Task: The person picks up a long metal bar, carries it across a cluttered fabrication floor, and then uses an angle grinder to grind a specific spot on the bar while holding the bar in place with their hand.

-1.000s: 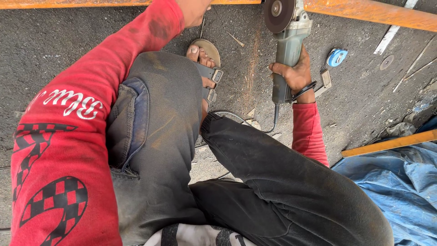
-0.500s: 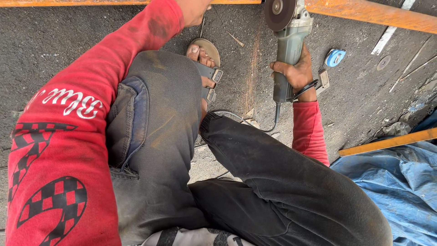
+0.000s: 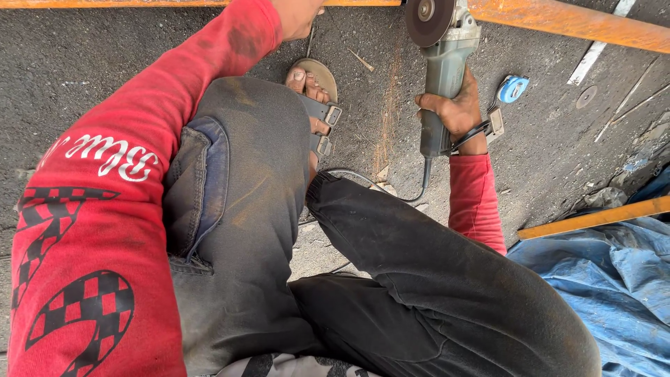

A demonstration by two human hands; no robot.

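Left hand (image 3: 296, 15) up at the orange bar (image 3: 558, 19), mostly cut off, grip unclear. Right hand (image 3: 455, 108) wrapped around the grinder (image 3: 443, 66), body pointing up, disc (image 3: 426, 19) just beside the bar.

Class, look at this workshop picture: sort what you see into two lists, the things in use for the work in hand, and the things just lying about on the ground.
In use:
right hand gripping the angle grinder
left hand at the orange steel bar
grinder cable

Lying about:
blue tape measure
loose grinding disc
blue tarpaulin
second orange bar
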